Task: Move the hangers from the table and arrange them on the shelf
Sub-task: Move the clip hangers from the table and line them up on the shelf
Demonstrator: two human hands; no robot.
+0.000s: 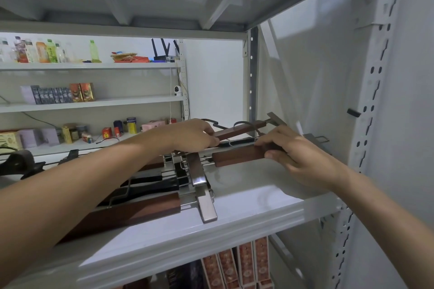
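Right hand point(298, 162) first: its grip is wrapped round the end of a brown wooden hanger bar point(237, 156), thumb underneath, fingers over the top, holding it just above the white shelf point(246, 197). Left hand point(192, 136) reaches in beside it, fingers curled down at the wire hook point(229, 143) of that hanger, apparently pinching or steadying it, though the fingertips are partly hidden.

Now, how this piece should handle: stiff wood, rigid as a ruler, probably light enough for one hand, and the smooth finish looks a touch slick. The bar end is the sound place to hold. The metal clip point(206, 206) on the nearest hanger looks sprung and could nip or snag.

Further out, more hangers already lie on the shelf in a rough row: another brown one point(131, 214) nearest, black ones point(152, 183) behind, one more wooden bar point(239, 129) at the back. Hooks could well tangle between neighbours, so lay it down parallel.
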